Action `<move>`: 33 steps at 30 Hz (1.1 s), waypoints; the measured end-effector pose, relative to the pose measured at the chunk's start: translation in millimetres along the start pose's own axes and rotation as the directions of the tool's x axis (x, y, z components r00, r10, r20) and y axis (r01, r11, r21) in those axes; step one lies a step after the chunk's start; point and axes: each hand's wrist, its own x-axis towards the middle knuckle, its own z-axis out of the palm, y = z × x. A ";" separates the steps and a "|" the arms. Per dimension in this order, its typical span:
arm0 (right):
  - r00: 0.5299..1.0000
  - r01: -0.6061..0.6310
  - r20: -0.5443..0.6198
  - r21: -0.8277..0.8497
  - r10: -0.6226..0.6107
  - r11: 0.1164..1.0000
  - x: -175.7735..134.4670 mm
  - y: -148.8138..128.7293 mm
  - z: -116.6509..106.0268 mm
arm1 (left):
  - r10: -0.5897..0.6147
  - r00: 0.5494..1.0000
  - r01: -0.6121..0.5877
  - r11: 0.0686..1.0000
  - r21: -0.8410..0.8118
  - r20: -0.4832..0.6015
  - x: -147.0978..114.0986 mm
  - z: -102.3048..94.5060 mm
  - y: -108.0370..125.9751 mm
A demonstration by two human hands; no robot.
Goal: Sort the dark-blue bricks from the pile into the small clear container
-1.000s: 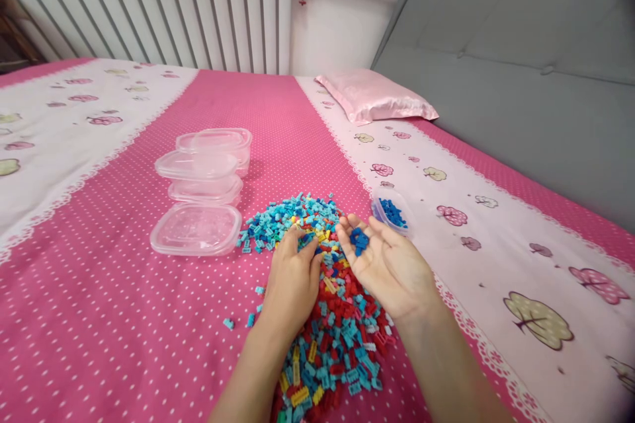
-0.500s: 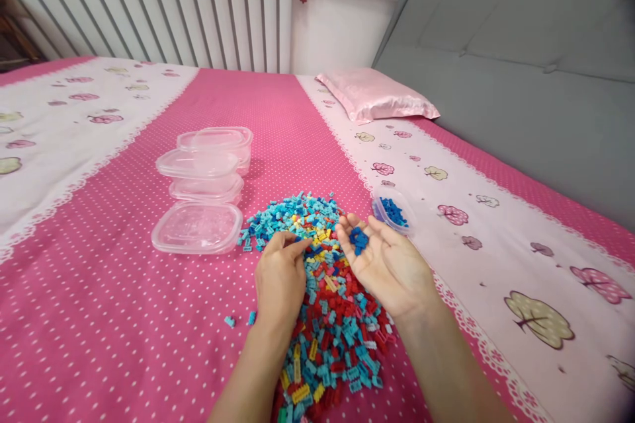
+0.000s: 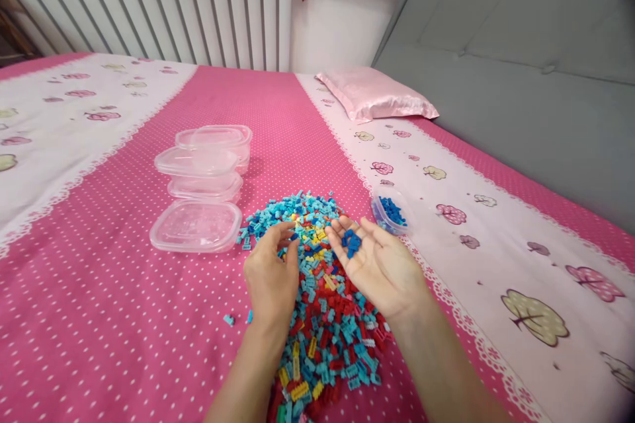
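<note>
A mound of small toy building bricks (image 3: pixel 342 334), light blue, red, yellow and dark blue, lies between my forearms. My left hand (image 3: pixel 270 271) is over its left side, thumb and fingers apart. A dark blue brick (image 3: pixel 294 236) shows at the gap between those fingertips; it seems to rest on the pile. Palm up, my right hand (image 3: pixel 389 268) cups several dark blue bricks (image 3: pixel 351 242) near the base of its fingers. Just beyond it stands a clear plastic tub (image 3: pixel 380 217) with more dark blue bricks (image 3: pixel 391 210) inside.
Lidded clear plastic boxes (image 3: pixel 196 228) line up left of the pile. Two light blue bricks (image 3: pixel 229 320) lie apart on the pink dotted bedspread (image 3: pixel 124 317). Farther back are a pink pillow (image 3: pixel 374 94), a grey padded headboard (image 3: pixel 520 59) and a white radiator (image 3: pixel 198 13).
My left hand has drawn back slightly to the left, its thumb and fingers parting. My right hand has shifted a little left with the dark blue bricks in its palm.
</note>
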 end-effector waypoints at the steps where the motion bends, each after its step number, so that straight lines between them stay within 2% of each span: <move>1: 1.000 -0.011 0.007 -0.003 0.011 1.000 0.0 1.0 0.1 | 0.032 0.999 -0.032 0.999 -0.031 -0.013 -0.1 -0.7 2.2; 5: 0.995 -0.100 0.027 -0.023 0.101 0.995 -0.3 6.0 0.0 | 0.166 0.986 -0.168 0.982 -0.080 -0.031 -1.7 -6.2 14.3; 9: 0.987 -0.145 0.064 -0.013 0.146 0.989 -1.4 10.8 0.7 | 0.279 0.960 -0.273 0.954 -0.121 0.033 -3.6 -10.1 24.2; 14: 0.971 -0.220 0.100 0.009 0.218 0.976 -4.2 12.4 3.2 | 0.361 0.924 -0.336 0.925 -0.178 0.130 -3.5 -9.0 27.6; 16: 0.967 -0.235 0.107 0.006 0.233 0.972 -4.7 10.5 3.7 | 0.377 0.920 -0.353 0.916 -0.190 0.110 -3.0 -9.5 27.9; 18: 0.973 -0.211 0.092 -0.002 0.210 0.978 -4.6 5.1 3.6 | 0.340 0.938 -0.324 0.927 -0.190 0.061 -2.4 -10.9 28.3; 21: 0.992 -0.102 0.072 0.005 0.101 0.995 -3.4 -13.5 1.2 | 0.178 0.984 -0.177 0.967 -0.186 -0.010 -1.5 -13.1 28.7; 24: 0.994 0.111 0.007 0.045 -0.112 0.993 -1.1 -44.0 -6.9 | 0.055 0.998 -0.057 0.975 -0.216 -0.014 -1.0 -13.5 29.3; 26: 0.965 0.261 -0.045 0.076 -0.258 0.962 1.9 -66.6 -16.5 | 0.035 0.999 -0.035 0.971 -0.237 -0.005 -0.9 -13.0 29.7; 29: 0.885 0.460 -0.117 0.082 -0.450 0.884 10.1 -94.1 -34.4 | 0.034 0.999 -0.035 0.970 -0.241 -0.009 -0.9 -12.2 29.6; 31: 0.831 0.544 -0.170 0.046 -0.530 0.838 18.9 -103.2 -45.2 | 0.029 1.000 -0.031 0.971 -0.236 -0.012 -0.6 -12.1 28.9; 33: 0.791 0.595 -0.175 -0.001 -0.586 0.804 30.3 -103.7 -52.5 | 0.019 1.000 -0.022 0.973 -0.229 -0.015 -0.1 -12.1 28.2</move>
